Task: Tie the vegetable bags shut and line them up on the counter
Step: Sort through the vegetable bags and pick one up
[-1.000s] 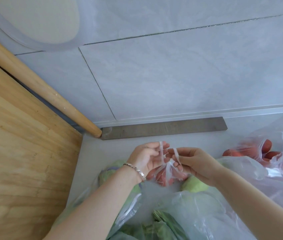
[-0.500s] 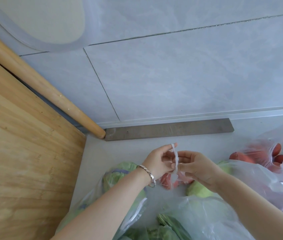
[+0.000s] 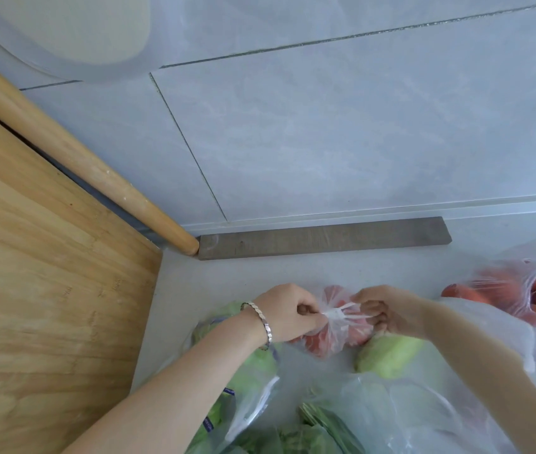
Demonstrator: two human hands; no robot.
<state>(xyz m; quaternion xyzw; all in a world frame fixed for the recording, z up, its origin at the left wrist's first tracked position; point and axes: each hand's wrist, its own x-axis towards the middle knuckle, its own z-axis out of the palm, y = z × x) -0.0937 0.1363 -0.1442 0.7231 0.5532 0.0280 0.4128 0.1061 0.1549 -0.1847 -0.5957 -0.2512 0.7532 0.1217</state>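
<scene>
tomato bag between left hand and right hand

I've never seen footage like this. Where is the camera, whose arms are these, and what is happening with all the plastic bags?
There is no machine here. These are a person's two bare arms, filmed by a camera worn on their head that looks forward and down. The left hand, with a bracelet at its wrist, and the right hand each pinch a handle of a thin clear bag of red vegetables, with a knot between them. The bag sits on a pale counter. Around it lie other clear bags: green vegetables nearer the camera and orange-red ones to the right. A wooden board and a round wooden rod are at the left.
</scene>
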